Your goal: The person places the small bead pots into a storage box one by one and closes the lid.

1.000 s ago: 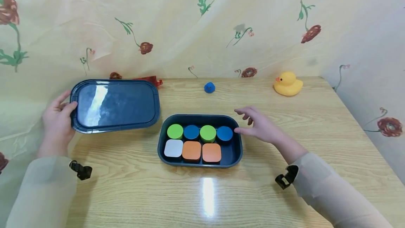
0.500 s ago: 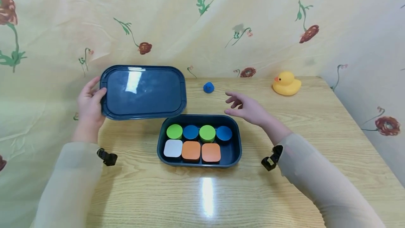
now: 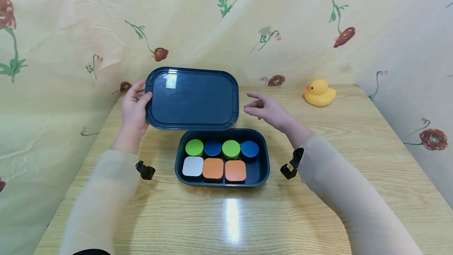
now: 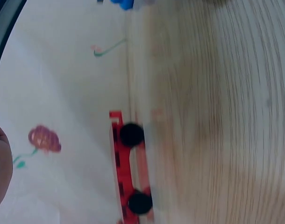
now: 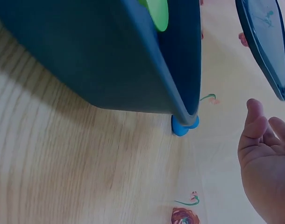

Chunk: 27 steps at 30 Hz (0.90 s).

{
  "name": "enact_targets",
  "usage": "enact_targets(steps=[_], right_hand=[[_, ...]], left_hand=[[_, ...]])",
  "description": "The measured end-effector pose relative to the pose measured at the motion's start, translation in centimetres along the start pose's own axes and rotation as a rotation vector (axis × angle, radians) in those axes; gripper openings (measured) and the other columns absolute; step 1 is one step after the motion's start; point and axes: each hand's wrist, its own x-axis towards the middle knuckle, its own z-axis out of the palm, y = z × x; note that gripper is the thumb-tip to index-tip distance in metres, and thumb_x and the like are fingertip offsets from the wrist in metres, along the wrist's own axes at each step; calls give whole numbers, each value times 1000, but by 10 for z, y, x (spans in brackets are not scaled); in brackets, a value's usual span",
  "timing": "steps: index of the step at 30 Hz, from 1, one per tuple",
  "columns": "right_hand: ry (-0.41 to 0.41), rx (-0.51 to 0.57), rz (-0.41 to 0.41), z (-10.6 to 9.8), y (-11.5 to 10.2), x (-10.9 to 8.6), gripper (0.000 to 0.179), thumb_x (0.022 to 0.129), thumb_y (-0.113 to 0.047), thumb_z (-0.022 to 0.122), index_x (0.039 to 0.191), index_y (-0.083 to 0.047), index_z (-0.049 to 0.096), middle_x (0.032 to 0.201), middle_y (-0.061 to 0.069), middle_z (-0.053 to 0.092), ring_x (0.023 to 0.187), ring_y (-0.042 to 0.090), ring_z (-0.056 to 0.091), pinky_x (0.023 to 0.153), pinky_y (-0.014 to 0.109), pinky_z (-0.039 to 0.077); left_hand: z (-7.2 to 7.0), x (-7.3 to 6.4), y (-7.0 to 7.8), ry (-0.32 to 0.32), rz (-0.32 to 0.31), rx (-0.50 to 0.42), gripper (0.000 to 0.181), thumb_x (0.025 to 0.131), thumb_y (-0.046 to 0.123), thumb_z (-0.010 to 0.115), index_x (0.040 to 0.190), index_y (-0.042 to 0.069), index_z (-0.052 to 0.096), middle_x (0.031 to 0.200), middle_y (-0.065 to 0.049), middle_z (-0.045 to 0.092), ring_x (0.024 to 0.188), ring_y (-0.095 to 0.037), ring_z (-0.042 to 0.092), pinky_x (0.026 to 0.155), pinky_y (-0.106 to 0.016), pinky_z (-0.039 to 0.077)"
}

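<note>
My left hand [image 3: 135, 109] grips the left end of a dark blue lid [image 3: 192, 99], thumb on its near face. The lid hangs tilted above the back rim of a dark blue box [image 3: 258, 172]. In the box sit green round pieces [image 3: 194, 147], blue round pieces [image 3: 250, 148], a white square piece [image 3: 193, 166] and orange square pieces [image 3: 213, 168]. Just off the lid's right edge hovers my right hand [image 3: 267, 109], fingers loosely bent and holding nothing. The right wrist view shows a gap between that hand and the lid [image 5: 264, 44].
A yellow rubber duck [image 3: 319, 93] stands at the back right of the wooden table [image 3: 170, 219]. Along the flowered cloth are a red toy vehicle with black wheels [image 4: 124, 172] and a small blue toy [image 5: 182, 126]. In the head view the lid hides both.
My left hand has carried the lid rightward and up, from left of the box to above its back rim. My right hand has left the box's right end and moved back and left toward the lid.
</note>
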Motion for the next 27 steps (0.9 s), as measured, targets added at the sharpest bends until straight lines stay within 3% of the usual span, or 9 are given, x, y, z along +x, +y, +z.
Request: enact_targets(steps=[12, 17, 22, 27], right_hand=[[40, 136, 49, -4, 2, 0, 70, 92, -25, 61, 149, -12, 22, 117, 16, 58, 90, 30, 51, 77, 36, 42], [111, 145, 46, -12, 6, -2, 67, 94, -21, 58, 149, -11, 21, 96, 10, 56, 76, 23, 48, 69, 33, 40], [174, 111, 35, -22, 8, -2, 66, 94, -20, 58, 149, -11, 22, 86, 6, 51, 69, 20, 44, 64, 31, 38], [204, 54, 44, -31, 6, -2, 64, 94, -21, 58, 148, -13, 24, 93, 9, 53, 73, 23, 45, 64, 31, 38]], left_hand=[[31, -4, -18, -68, -17, -69, 38, 93, 1, 55, 129, 13, 56, 96, -5, 51, 87, -14, 51, 70, -22, 50], [34, -6, -24, -185, -22, -74, 41, 94, 2, 54, 134, 9, 48, 94, -4, 56, 83, -15, 57, 70, -24, 52], [36, -4, -28, -322, -39, 31, 49, 94, 3, 53, 139, 8, 35, 95, -2, 60, 85, -14, 59, 74, -22, 50], [39, 0, -28, -365, -34, 204, 54, 94, 6, 55, 142, 9, 31, 99, -4, 62, 88, -13, 60, 79, -22, 48]])
